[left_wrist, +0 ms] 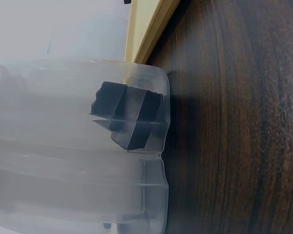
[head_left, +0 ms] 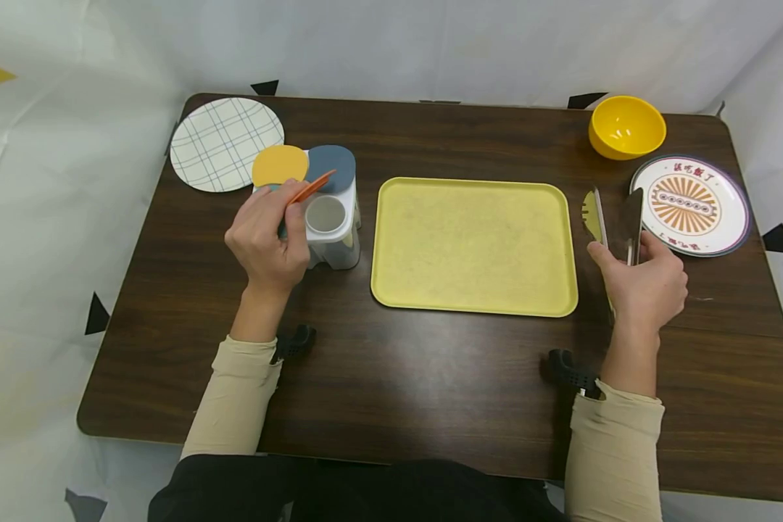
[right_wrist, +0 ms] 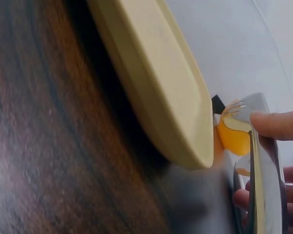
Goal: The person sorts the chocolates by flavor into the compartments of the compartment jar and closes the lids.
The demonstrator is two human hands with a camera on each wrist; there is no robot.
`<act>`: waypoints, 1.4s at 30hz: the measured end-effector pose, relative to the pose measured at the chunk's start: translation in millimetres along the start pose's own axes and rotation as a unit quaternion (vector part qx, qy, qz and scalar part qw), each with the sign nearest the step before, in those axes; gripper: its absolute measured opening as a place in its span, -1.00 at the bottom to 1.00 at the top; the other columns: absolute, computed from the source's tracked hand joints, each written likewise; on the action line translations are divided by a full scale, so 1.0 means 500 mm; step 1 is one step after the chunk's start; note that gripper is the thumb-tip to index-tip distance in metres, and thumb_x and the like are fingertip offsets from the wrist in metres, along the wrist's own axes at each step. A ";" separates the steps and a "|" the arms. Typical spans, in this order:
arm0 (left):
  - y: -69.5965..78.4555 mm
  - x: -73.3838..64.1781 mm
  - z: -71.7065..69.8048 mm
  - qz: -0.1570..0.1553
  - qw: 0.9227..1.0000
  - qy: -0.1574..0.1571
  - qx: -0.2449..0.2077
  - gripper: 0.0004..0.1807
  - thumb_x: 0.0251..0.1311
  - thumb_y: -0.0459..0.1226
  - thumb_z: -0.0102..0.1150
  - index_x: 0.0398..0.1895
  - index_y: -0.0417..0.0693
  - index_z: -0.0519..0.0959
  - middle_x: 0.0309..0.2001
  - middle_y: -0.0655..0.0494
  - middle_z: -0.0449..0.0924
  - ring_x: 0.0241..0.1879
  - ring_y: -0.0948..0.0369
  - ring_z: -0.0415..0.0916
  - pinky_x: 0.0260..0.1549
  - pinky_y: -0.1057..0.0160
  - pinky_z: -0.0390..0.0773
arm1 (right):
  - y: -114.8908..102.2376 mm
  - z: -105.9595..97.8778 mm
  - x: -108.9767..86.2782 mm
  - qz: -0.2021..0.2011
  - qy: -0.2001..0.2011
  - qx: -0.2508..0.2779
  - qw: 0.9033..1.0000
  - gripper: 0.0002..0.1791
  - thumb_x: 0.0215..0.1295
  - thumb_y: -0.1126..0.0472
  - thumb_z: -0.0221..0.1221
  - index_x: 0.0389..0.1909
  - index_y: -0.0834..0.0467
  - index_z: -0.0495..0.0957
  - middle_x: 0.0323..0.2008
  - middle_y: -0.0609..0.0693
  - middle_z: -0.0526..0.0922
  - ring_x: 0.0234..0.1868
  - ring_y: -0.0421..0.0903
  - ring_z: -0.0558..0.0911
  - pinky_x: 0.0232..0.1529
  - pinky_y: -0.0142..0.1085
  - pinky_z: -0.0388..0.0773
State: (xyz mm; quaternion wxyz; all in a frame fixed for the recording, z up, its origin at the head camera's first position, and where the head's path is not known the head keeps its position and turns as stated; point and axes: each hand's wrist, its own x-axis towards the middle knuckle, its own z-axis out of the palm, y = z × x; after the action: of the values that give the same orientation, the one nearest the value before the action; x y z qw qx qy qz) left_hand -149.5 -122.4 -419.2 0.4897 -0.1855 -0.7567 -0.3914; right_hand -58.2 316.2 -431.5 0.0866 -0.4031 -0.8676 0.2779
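Observation:
In the head view my left hand [head_left: 270, 235] pinches an orange lid [head_left: 313, 187], tilted above a clear-walled container [head_left: 339, 250] with several compartments. Its round front-right opening [head_left: 326, 214] is uncovered; yellow [head_left: 279, 165] and blue lids [head_left: 331, 167] cover others, and a teal one is mostly hidden by the hand. Dark wedge-shaped pieces [left_wrist: 136, 112] show through the wall in the left wrist view. On the right, my right hand [head_left: 646, 279] holds metal tongs [head_left: 635, 217], arms apart, one end toothed. They are between the tray and the printed plate.
A yellow tray [head_left: 473, 246] lies mid-table. At the back right are a yellow bowl [head_left: 626, 129] and a white printed plate [head_left: 714, 206]. A checked round plate [head_left: 218, 145] sits at the back left, close to the container. White sheeting [head_left: 431, 51] hangs behind the table.

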 end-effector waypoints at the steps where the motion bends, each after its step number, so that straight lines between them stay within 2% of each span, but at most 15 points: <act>1: 0.000 0.000 0.000 0.000 1.000 0.000 0.000 -0.56 0.31 -0.07 -0.04 -0.28 -0.16 0.77 -0.36 0.01 0.74 -0.43 0.02 0.64 -0.18 -0.01 0.59 | 0.002 0.001 0.001 0.000 0.001 0.001 1.000 -0.12 -0.01 -0.37 0.28 0.34 -0.06 0.46 0.14 0.07 0.61 0.19 0.15 0.52 0.14 0.17 0.30; 19: 0.000 -0.001 -0.001 -0.003 1.000 0.001 0.002 -0.57 0.30 -0.06 -0.03 -0.28 -0.14 0.77 -0.34 0.02 0.75 -0.41 0.04 0.66 -0.19 -0.01 0.58 | 0.016 0.011 0.009 0.017 -0.025 -0.019 0.999 -0.07 0.01 -0.39 0.26 0.42 -0.09 0.36 0.24 0.03 0.54 0.26 0.15 0.46 0.18 0.16 0.28; 30: 0.001 -0.001 0.000 -0.001 1.000 0.004 0.002 -0.57 0.30 -0.07 -0.03 -0.27 -0.15 0.77 -0.34 0.03 0.75 -0.41 0.04 0.66 -0.17 -0.02 0.59 | 0.015 0.010 0.004 0.010 -0.024 -0.016 1.000 -0.09 0.00 -0.36 0.29 0.40 -0.10 0.38 0.17 0.10 0.59 0.21 0.19 0.48 0.15 0.18 0.28; 42: 0.001 -0.001 -0.002 -0.002 1.000 -0.001 0.003 -0.59 0.29 -0.09 -0.02 -0.25 -0.14 0.77 -0.31 0.03 0.75 -0.37 0.04 0.68 -0.10 0.02 0.58 | 0.017 0.006 0.003 0.001 -0.050 -0.020 0.999 -0.02 0.02 -0.37 0.29 0.46 -0.06 0.28 0.29 0.09 0.47 0.31 0.21 0.39 0.20 0.22 0.23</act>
State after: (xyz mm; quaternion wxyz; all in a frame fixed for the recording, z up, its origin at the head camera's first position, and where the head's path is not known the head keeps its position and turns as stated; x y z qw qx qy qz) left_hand -148.3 -122.7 -419.2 0.4889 -0.1832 -0.7585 -0.3899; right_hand -54.9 320.4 -438.9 0.0349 -0.3916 -0.8758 0.2801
